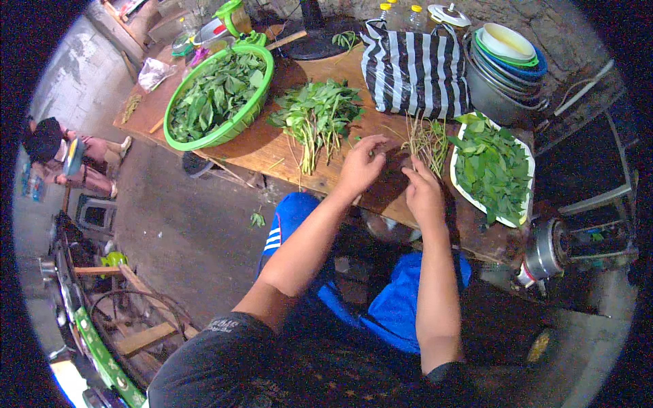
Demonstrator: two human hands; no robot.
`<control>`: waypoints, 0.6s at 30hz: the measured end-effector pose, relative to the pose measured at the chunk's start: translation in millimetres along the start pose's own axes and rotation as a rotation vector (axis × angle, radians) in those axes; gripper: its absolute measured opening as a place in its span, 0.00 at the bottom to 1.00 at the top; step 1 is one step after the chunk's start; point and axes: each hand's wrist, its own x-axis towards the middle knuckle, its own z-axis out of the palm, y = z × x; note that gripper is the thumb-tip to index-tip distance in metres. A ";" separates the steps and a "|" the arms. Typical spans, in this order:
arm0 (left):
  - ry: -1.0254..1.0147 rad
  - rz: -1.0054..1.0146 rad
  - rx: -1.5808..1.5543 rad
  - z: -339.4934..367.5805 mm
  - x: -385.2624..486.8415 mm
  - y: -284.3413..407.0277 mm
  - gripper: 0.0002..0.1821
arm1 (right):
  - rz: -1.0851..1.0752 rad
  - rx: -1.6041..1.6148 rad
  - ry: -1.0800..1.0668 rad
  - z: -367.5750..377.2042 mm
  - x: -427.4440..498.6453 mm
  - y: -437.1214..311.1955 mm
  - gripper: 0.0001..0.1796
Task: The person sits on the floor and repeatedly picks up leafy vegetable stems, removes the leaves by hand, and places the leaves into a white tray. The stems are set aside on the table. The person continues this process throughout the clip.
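My left hand (363,166) hovers at the front edge of the wooden table (377,188), fingers apart, with nothing seen in it. My right hand (425,191) has its fingertips at the lower ends of a pile of thin bare stems (426,145); whether it grips any cannot be told. Left of my left hand lies a bunch of leafy green stems (319,120), its cut ends towards me. A green plastic basket (224,138) full of loose leaves stands further left. To the right of the stems, a white tray (530,171) is heaped with green leaves (490,171).
Behind the stems stands a black-and-white striped bag (416,74), beside a large metal pot (502,102) with stacked bowls on top. Capped bottles (416,18) are at the back. A seated person (84,153) is at the far left. A metal cylinder (545,250) stands right of the table.
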 end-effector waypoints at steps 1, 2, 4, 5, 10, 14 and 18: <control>-0.015 -0.066 -0.006 -10.9 -1.1 -3.3 0.22 | -0.001 0.034 -0.024 5.2 1.0 1.5 0.16; -0.017 -0.003 0.079 -22.4 -1.1 -7.3 0.22 | 0.000 0.064 -0.051 10.3 2.3 2.8 0.16; -0.029 -0.152 0.092 -37.7 -8.1 -15.2 0.22 | 0.024 0.048 -0.106 21.7 4.7 3.5 0.16; -0.044 -0.203 0.134 -44.2 -10.4 -19.8 0.21 | -0.002 0.064 -0.111 28.1 7.0 2.8 0.16; -0.164 -0.173 0.295 -61.6 -23.4 -40.5 0.19 | -0.034 0.054 -0.170 61.4 20.5 -10.1 0.15; -0.217 -0.154 0.330 -71.6 -33.1 -47.8 0.19 | -0.098 -0.024 -0.192 91.0 29.5 -23.3 0.16; -0.187 -0.213 0.318 -78.6 -42.6 -52.0 0.19 | -0.092 -0.097 -0.241 106.3 29.2 -24.8 0.19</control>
